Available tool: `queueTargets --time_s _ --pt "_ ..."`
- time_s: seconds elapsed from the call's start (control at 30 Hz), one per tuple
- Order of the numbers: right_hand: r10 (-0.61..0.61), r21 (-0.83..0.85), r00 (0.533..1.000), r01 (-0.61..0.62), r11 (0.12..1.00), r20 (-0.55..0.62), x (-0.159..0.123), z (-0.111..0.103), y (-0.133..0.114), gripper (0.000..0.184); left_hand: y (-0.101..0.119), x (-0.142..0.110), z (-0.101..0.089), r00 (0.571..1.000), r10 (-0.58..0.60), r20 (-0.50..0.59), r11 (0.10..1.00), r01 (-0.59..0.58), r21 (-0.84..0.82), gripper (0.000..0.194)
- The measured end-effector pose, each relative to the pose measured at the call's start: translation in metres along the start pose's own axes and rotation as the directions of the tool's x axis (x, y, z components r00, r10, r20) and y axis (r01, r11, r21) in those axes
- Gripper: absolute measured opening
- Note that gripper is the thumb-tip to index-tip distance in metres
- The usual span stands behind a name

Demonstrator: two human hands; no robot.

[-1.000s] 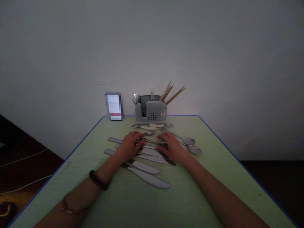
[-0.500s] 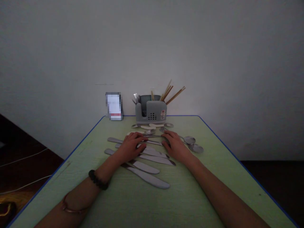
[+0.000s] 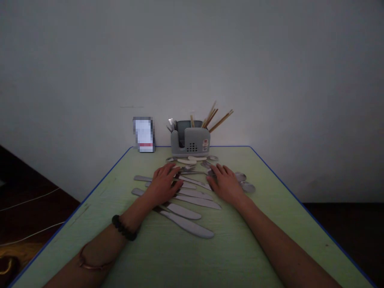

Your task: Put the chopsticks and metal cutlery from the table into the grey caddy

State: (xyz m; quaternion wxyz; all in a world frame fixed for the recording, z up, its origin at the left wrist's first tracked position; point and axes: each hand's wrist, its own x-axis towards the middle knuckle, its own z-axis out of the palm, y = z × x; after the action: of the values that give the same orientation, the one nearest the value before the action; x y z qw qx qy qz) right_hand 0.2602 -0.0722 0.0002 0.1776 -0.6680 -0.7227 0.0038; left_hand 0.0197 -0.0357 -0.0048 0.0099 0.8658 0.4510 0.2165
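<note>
My left hand (image 3: 164, 184) rests palm down over the handles of several table knives (image 3: 189, 227), its fingers spread and curved slightly. The knives lie roughly side by side, their blades pointing right. Just beyond its fingertips is a fork (image 3: 189, 168), partly covered by the hand. On the other side, my right hand (image 3: 226, 185) lies palm down with fingers apart, over the handles of two metal spoons (image 3: 247, 187) whose bowls show to its right. Neither hand appears to grip anything; what lies beneath the palms is hidden.
A grey cutlery holder (image 3: 196, 140) with wooden chopsticks (image 3: 221, 121) and metal utensils stands at the table's back edge. White-handled cutlery (image 3: 186, 161) lies before it. A blurred-out phone (image 3: 144, 135) leans on the wall at left. The green table (image 3: 192, 264) has blue edging.
My hands have moved slightly apart, left hand leftward and right hand rightward. More of the fork and of the cutlery between them shows. One utensil in the middle has tilted.
</note>
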Motion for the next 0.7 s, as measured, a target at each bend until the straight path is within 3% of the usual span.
queueTargets --time_s 0.17,0.27,0.37,0.47,0.6,0.7 --pt "-0.09 0.156 0.996 0.089 0.984 -0.002 0.002 -0.006 -0.005 0.049 -0.002 0.002 -0.001 0.998 -0.043 -0.041 0.999 0.043 0.001 0.041" --pt "0.039 0.157 0.995 -0.024 0.987 -0.097 0.006 -0.018 0.001 0.046 -0.007 0.002 0.0 0.99 -0.117 -0.073 0.992 0.121 0.043 0.042" --pt "0.139 0.077 0.973 -0.127 0.989 -0.185 0.01 -0.028 0.015 0.039 -0.014 0.003 0.001 0.989 -0.145 -0.03 0.988 0.146 0.048 0.041" --pt "0.158 0.004 0.978 -0.159 0.987 -0.133 0.009 -0.029 0.024 0.035 -0.018 0.005 0.001 0.992 -0.127 0.012 0.992 0.127 0.025 0.035" --pt "0.057 -0.001 0.997 -0.057 0.998 -0.047 0.006 -0.017 0.018 0.029 -0.019 0.007 -0.001 0.995 -0.097 0.008 0.995 0.098 -0.032 0.029" --pt "0.022 0.117 0.995 -0.01 0.993 -0.101 0.008 -0.013 0.015 0.031 -0.021 0.007 -0.001 0.997 -0.076 -0.006 0.994 0.075 -0.078 0.029"
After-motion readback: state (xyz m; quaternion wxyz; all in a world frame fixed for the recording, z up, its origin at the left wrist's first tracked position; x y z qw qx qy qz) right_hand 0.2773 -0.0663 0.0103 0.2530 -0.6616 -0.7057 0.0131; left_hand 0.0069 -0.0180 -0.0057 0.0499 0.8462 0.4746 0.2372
